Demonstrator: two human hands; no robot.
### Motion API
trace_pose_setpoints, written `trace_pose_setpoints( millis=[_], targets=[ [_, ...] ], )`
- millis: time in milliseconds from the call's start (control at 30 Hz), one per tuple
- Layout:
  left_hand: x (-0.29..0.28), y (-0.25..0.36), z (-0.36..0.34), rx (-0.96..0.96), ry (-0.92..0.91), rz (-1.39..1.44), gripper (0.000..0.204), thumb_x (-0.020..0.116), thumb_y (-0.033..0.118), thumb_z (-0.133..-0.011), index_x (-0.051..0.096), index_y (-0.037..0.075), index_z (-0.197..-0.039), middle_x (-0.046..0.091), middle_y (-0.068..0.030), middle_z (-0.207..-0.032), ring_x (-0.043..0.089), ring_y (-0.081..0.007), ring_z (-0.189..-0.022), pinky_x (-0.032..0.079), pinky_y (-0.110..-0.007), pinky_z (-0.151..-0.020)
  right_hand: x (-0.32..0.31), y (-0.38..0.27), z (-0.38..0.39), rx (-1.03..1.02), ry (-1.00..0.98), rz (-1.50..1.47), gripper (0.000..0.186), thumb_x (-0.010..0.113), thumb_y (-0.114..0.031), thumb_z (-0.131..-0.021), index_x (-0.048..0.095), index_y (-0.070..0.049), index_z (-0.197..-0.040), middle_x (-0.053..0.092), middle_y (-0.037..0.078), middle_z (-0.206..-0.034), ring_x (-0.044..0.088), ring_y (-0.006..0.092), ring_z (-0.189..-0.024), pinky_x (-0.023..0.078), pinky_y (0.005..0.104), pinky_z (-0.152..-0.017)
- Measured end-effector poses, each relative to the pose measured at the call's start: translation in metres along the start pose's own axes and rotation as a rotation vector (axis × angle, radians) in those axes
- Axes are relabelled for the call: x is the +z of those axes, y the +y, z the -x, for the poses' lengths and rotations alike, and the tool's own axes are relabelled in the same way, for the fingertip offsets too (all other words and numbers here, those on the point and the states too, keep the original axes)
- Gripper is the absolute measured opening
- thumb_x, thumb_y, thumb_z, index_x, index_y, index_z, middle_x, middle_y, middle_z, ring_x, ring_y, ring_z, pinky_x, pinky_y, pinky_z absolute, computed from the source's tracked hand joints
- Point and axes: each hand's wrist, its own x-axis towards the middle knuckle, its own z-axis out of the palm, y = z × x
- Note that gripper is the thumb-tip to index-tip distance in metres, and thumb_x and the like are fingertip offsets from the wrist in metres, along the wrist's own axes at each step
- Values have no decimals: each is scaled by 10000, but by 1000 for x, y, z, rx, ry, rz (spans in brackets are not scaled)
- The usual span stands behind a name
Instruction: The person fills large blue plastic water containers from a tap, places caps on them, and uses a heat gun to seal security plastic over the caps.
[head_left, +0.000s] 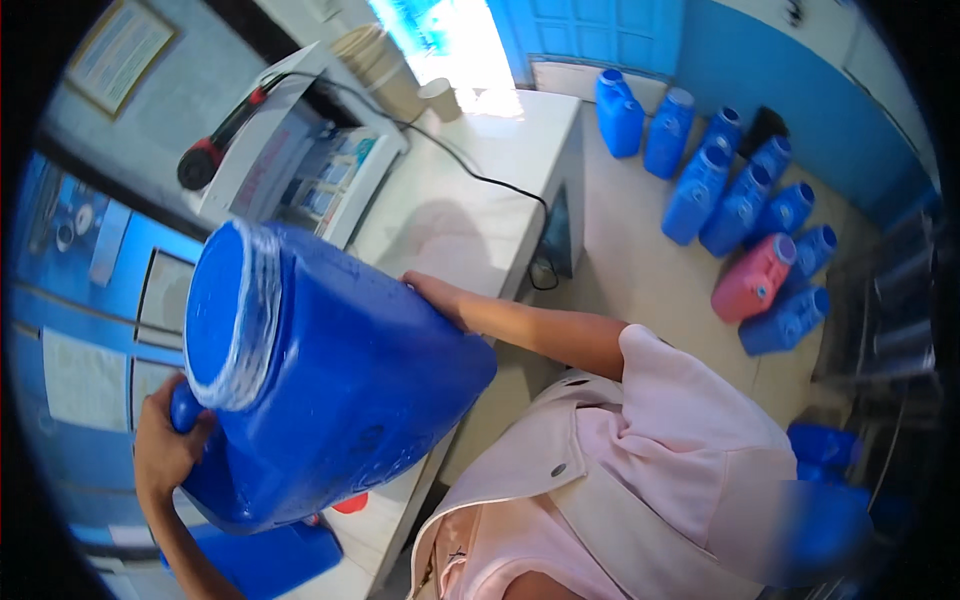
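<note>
A large blue plastic water jug [370, 370] is tilted in front of me. Its wide round cap [215, 315] faces left, with a whitish band around the neck. My left hand [170, 445] is closed round the jug's small blue handle just below the cap. On the far side, toward the jug's base, my right hand [435, 298] presses against the wall; most of its fingers are hidden behind the jug. Below the jug, another blue container [265, 560] lies on the white counter [370, 555], beside a small red object [350, 503].
On the counter stand a white cabinet-like appliance [290, 150], a cup [440, 100] and a beige bucket [380, 70]. A black cord [480, 178] hangs over the edge. Several blue jugs [695, 195] and a pink one [750, 278] stand on the floor at right.
</note>
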Motion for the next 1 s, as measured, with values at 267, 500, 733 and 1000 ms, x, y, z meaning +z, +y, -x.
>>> trace_pose_setpoints(
  millis=[267,500,733,1000],
  targets=[
    [18,4,51,258,118,-312,340,716,132,-570,629,-17,-862,559,-192,-789,528,-305,-773,422,-359,-715,-3,39,105,-133,254,-85,396,347,-344,-887,569,-31,-984,604,94,-897,568,164,-764,459,296,-725],
    [34,110,71,301,-471,-211,297,794,194,-529,691,44,-764,610,-96,-613,575,-177,-576,449,-281,-574,-65,87,161,-470,318,-160,336,349,-276,-888,545,-7,-843,549,66,-732,491,127,-668,409,304,-611],
    [109,253,81,43,-1332,-433,249,693,280,-723,632,52,-647,548,-9,-510,506,-86,-446,405,-239,-459,-149,111,248,-609,387,-178,305,368,-275,-886,570,-58,-813,554,26,-731,496,104,-643,419,247,-594],
    [306,251,94,305,-1084,-383,373,657,286,-634,629,-41,-810,613,-147,-638,598,-225,-632,452,-354,-591,-353,208,291,-241,750,53,365,428,-353,-845,626,-47,-863,616,75,-807,560,141,-689,457,313,-590]
  ],
)
